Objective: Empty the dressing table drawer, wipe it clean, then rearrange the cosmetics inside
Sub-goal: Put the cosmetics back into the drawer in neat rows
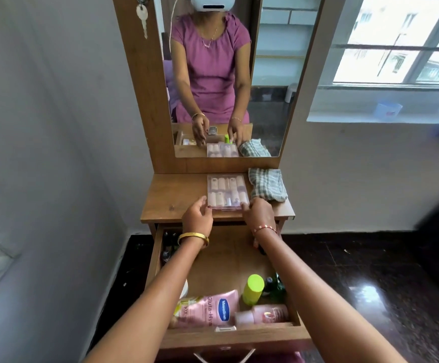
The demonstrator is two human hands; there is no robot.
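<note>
A clear plastic case of small pink bottles (227, 191) lies on the dressing table top (176, 197). My left hand (197, 218) hovers at its near left corner with fingers spread, barely touching. My right hand (259, 214) has its fingertips on the near right corner. Below, the wooden drawer (229, 260) is pulled out. At its front lie a pink Vaseline tube (208, 310), a lime-capped bottle (252, 288) and a pink bottle (263, 314). Small dark bottles (167, 247) sit in the back left corner.
A folded checked cloth (267, 184) lies on the table top right of the case. Dark green bottles (276, 284) stand at the drawer's right side. The mirror (213, 74) rises behind the table. A key (142, 15) hangs on the frame. The wall is close on the left.
</note>
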